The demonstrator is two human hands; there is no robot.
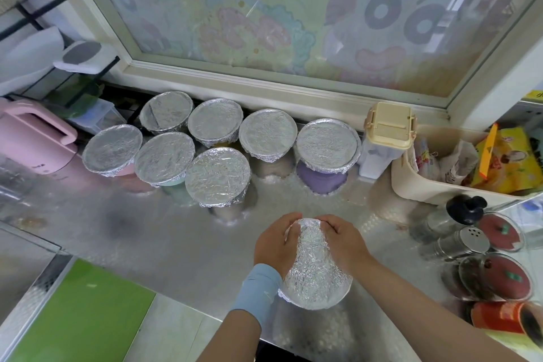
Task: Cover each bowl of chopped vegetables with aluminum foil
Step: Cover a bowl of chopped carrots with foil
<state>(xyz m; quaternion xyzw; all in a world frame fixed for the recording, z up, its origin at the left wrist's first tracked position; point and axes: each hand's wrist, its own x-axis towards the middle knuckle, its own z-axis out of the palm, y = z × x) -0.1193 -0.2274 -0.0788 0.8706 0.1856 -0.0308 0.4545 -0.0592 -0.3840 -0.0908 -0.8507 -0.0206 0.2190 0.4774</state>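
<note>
A bowl wrapped in crinkled aluminum foil (pixel 316 270) stands near the front edge of the metal counter (pixel 182 232). My left hand (pixel 274 241) and my right hand (pixel 342 239) lie on its left and right sides, fingers curled over the far rim and pressing the foil down. Several more foil-covered bowls (pixel 217 175) stand in two rows farther back, below the window frame. The contents of all the bowls are hidden under foil.
A pink kettle (pixel 32 138) stands at the left, a cream lidded container (pixel 388 129) and a beige bin of packets (pixel 458 167) at the right. Spice jars and a shaker (pixel 467 239) crowd the right edge. A green board (pixel 79 314) lies front left.
</note>
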